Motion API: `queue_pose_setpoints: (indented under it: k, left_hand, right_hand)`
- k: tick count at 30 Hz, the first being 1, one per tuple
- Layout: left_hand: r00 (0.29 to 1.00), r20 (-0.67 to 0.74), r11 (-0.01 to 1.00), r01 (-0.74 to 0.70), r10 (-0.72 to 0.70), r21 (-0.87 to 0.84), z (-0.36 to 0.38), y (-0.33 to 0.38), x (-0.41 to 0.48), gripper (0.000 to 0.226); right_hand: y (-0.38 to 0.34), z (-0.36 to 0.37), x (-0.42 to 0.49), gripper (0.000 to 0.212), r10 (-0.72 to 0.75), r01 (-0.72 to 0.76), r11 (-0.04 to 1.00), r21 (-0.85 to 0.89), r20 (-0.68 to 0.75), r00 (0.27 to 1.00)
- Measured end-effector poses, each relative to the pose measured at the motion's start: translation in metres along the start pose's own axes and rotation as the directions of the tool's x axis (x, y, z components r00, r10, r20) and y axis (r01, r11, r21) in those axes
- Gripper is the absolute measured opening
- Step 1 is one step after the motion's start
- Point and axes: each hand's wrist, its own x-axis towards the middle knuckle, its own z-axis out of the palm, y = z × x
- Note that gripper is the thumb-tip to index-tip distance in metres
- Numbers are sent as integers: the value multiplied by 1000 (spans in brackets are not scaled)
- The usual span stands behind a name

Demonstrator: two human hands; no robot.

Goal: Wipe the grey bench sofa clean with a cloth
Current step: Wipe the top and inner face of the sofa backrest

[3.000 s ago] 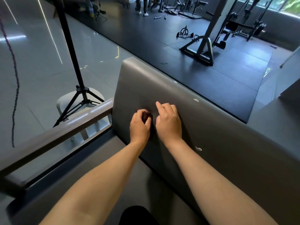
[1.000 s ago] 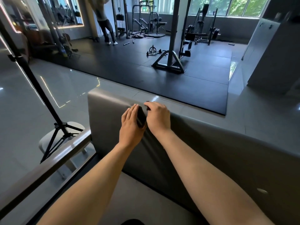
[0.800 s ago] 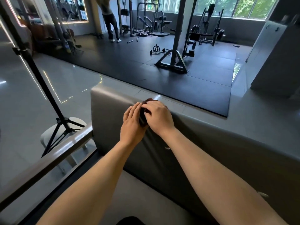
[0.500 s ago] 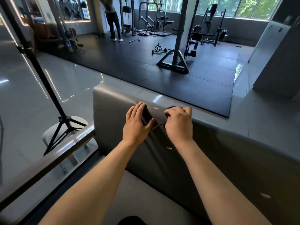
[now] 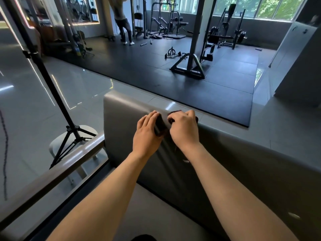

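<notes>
Head view, looking down both bare forearms: the right fingers [image 5: 182, 115] are curled and pinch a small dark cloth [image 5: 160, 126], which lies bunched on the top edge of the backrest [image 5: 121, 119] of the grey padded bench sofa [image 5: 156, 211]. The left fingers [image 5: 147, 119] lie nearly straight and close together, pressing the cloth's left side against that edge; the left thumb is hidden. The right hand [image 5: 184, 131] and left hand [image 5: 146, 136] sit just beside each other, near the backrest's left end, with the cloth between them.

Below the hands a small pale mark [image 5: 185, 161] shows on the backrest's front face, and another pale mark [image 5: 293, 215] sits far along it towards the right end. Just past the left end runs a brown handrail [image 5: 52, 176], and beyond it a black tripod stand [image 5: 52, 94] rests on a white stool [image 5: 57, 146]. Behind the backrest lie grey floor tiles [image 5: 286, 136].

The likely trouble is the cloth itself. Bunched this small, it touches only a narrow strip, so a pass could leave streaks or skip the marks lower down. It also rides the very top of the backrest, so a loose pinch or a push away from the body could send it over the back onto the tiles.
</notes>
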Motion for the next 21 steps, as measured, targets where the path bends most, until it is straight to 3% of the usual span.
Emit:
queue_pose_setpoints:
  k: [7,14,18,21]
  left_hand:
    - [999,7,998,33,-33,-48,1,7,-2,75]
    - [1000,-14,996,27,-28,-87,5,1,-1,78]
    - [1000,-12,1000,0,-1,-29,3,-1,-2,80]
    - [1000,-19,1000,5,-5,-21,2,1,-3,75]
  right_hand:
    - [7,-3,-11,27,90,-86,996,35,-132,987]
    - [-30,20,13,28,28,-20,989,149,-54,998]
    - [-8,11,3,29,-56,58,996,72,-22,998]
    - [15,-3,-12,28,-14,14,1000,8,-94,995]
